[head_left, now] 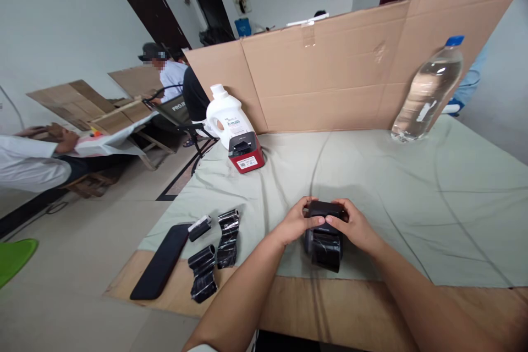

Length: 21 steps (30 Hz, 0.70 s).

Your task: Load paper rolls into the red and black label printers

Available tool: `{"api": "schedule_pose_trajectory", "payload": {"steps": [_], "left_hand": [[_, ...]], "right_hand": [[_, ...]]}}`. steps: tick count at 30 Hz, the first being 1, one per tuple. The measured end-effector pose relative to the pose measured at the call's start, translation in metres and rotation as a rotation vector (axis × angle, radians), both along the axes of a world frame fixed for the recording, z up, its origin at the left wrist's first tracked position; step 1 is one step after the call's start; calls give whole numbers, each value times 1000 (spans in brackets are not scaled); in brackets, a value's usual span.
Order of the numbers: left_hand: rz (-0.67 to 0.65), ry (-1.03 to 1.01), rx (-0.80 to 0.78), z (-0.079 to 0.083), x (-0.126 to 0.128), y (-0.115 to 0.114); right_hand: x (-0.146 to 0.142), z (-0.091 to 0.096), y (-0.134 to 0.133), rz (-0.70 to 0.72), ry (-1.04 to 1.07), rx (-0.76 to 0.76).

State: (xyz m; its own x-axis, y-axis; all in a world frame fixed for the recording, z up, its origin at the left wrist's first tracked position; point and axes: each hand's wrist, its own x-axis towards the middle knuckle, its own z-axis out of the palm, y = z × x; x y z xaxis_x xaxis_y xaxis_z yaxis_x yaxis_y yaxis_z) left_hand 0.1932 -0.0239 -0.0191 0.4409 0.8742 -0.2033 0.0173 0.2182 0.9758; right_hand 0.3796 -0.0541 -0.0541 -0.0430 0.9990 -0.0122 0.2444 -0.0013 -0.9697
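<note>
A small black boxy device (pixel 325 228) stands on the green cloth in front of me, with a glossy dark curved piece (pixel 326 252) at its near end. I cannot make out its exact kind. My left hand (pixel 303 215) grips its left side, thumb lying across the top. From the right, my right hand (pixel 350 221) holds it the same way, and the two thumbs nearly meet. To the left lie two rolls of shiny black film, one (pixel 228 237) farther off and one (pixel 203 274) nearer, each with a loose crinkled length. Beside them is a small black-and-white piece (pixel 200 227).
A flat dark slab (pixel 160 261) lies at the table's left edge. Farther back stand a red-and-black device (pixel 246 153), a white jug (pixel 227 113) and a large clear bottle (pixel 431 91) with a blue cap. A cardboard panel (pixel 322 77) closes off the far side. Other people sit beyond.
</note>
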Motion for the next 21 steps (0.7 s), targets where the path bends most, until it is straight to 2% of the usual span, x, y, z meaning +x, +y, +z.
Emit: {"api": "schedule_pose_trajectory", "payload": {"steps": [4, 9, 12, 16, 19, 21], "left_hand": [[189, -105, -80, -5, 4, 3], [416, -153, -101, -11, 4, 10], [425, -127, -49, -15, 3, 12], [406, -128, -7, -18, 4, 13], [400, -110, -62, -20, 3, 15], [397, -70, -84, -21, 2, 18]], "right_hand": [[-1, -3, 3, -59, 182, -24], [-6, 7, -1, 20, 297, -178], [-12, 10, -5, 38, 305, -220], [-13, 8, -4, -47, 281, -210], [2, 14, 6, -188, 292, -238], [24, 21, 19, -277, 289, -228]]}}
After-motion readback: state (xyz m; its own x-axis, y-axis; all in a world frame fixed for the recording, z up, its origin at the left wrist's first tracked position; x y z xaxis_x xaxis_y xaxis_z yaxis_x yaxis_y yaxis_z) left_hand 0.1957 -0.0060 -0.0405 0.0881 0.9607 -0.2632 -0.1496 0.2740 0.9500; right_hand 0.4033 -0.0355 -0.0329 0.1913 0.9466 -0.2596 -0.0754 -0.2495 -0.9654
